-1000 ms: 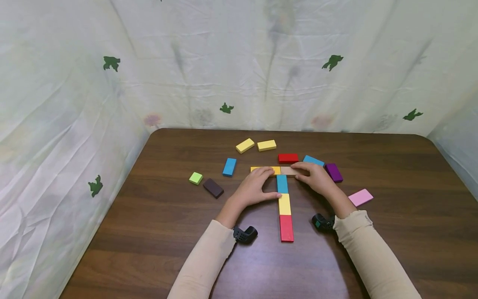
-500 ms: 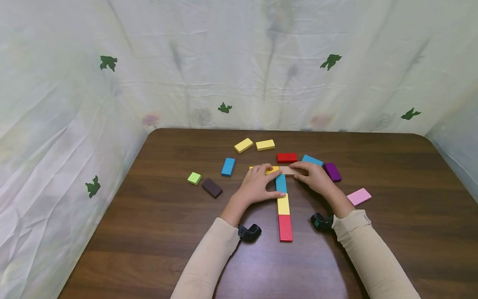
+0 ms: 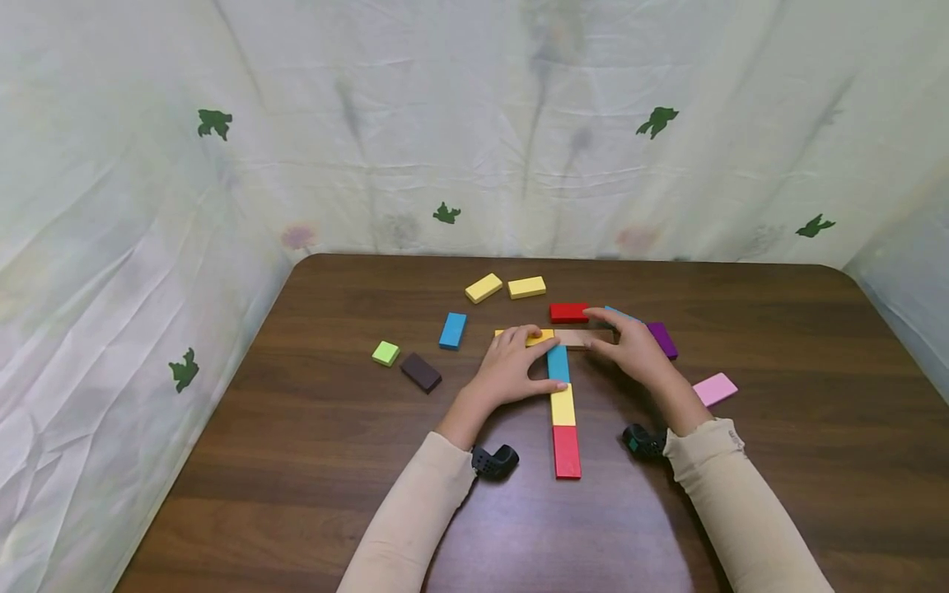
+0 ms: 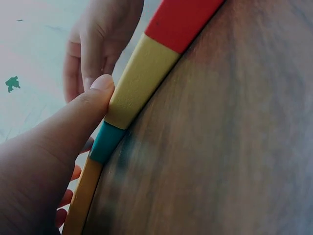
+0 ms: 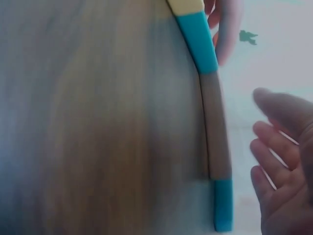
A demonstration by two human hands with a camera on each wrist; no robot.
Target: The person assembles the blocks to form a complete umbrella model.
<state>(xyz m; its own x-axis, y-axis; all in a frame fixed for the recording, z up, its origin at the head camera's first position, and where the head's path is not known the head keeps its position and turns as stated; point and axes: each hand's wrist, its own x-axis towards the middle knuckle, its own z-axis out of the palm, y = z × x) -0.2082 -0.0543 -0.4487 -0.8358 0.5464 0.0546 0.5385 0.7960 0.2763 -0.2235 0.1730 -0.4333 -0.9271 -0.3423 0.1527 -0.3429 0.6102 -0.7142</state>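
Flat coloured blocks form a T on the table. Its stem is a blue block (image 3: pixel 558 366), a yellow block (image 3: pixel 563 408) and a red block (image 3: pixel 567 453); its crossbar is an orange-yellow block (image 3: pixel 539 337) and a beige block (image 3: pixel 569 338). My left hand (image 3: pixel 507 368) rests at the crossbar's left half, fingers over the orange-yellow block. Its thumb (image 4: pixel 88 105) touches the yellow block's edge near the blue joint. My right hand (image 3: pixel 636 350) hovers by the beige block's right end, thumb and fingers spread apart. In the right wrist view it holds nothing, standing off the beige block (image 5: pixel 215 127).
Loose blocks lie around the T: a red one (image 3: pixel 567 313) behind it, two pale yellow ones, a blue (image 3: pixel 453 331), a dark brown (image 3: pixel 421 373) and a lime green (image 3: pixel 385 354) at left, a purple (image 3: pixel 662 339) and a pink (image 3: pixel 715 389) at right. A curtain hangs behind.
My right hand has let go of the beige block, its fingers lifting and spreading toward the loose red block. Earlier my left hand shifted slightly right; its thumb stays against the stem.
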